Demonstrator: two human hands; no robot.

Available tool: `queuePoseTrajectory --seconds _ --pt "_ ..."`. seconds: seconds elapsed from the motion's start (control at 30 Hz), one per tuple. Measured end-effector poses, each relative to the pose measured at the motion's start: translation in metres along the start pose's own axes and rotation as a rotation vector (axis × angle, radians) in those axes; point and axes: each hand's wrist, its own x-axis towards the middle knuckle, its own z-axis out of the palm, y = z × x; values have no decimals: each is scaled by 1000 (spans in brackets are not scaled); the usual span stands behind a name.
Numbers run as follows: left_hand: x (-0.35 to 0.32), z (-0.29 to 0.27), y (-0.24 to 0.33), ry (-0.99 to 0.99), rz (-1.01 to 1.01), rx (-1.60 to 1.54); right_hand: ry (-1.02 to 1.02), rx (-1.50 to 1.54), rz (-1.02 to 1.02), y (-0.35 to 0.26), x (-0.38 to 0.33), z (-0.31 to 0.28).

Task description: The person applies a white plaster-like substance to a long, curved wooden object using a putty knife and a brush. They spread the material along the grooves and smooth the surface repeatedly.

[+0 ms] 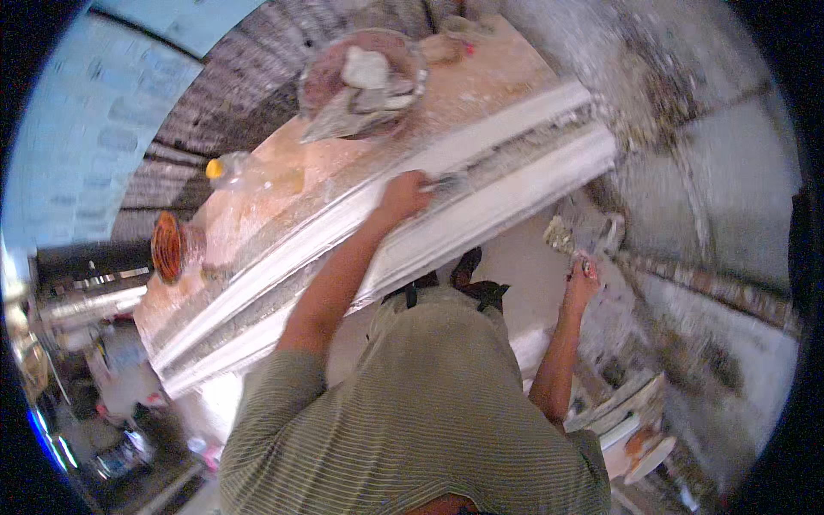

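Two long white ribbed moulding strips (515, 183) lie side by side at a slant across an orange-brown work board, with a rough grey gap between them. Over the gap, my left hand (403, 196) is closed around a small tool with a flat grey blade (448, 182), scraper-like, its blade against the gap. Out to the right, past the strips' near edge, my right hand (585, 271) is closed around the reddish handle of a trowel-like tool. Its grey blade (592, 230) carries a pale lump, and blur hides its exact shape.
A round basin (307, 86) at the far side holds white lumps and a flat pale piece. A clear bottle with a yellow cap (245, 172) lies on the work board (489, 81). Orange coiled material (167, 247) sits left. A stained wall (738, 163) stands right.
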Motion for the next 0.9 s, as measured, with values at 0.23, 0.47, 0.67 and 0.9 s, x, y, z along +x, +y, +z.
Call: queuePoseTrajectory --seconds 0.23,0.47,0.67,0.9 --pt "15 1 46 -27 -26 -16 -346 -160 -379 -114 -7 94" --pt "-182 -78 -143 142 -486 -589 -611 32 -321 -171 -83 139" --pt "-254 -140 -204 137 -508 -379 -578 -116 -343 -114 -93 129" --pt "-139 -75 -177 269 -144 -144 -509 -51 -291 -115 -79 119"
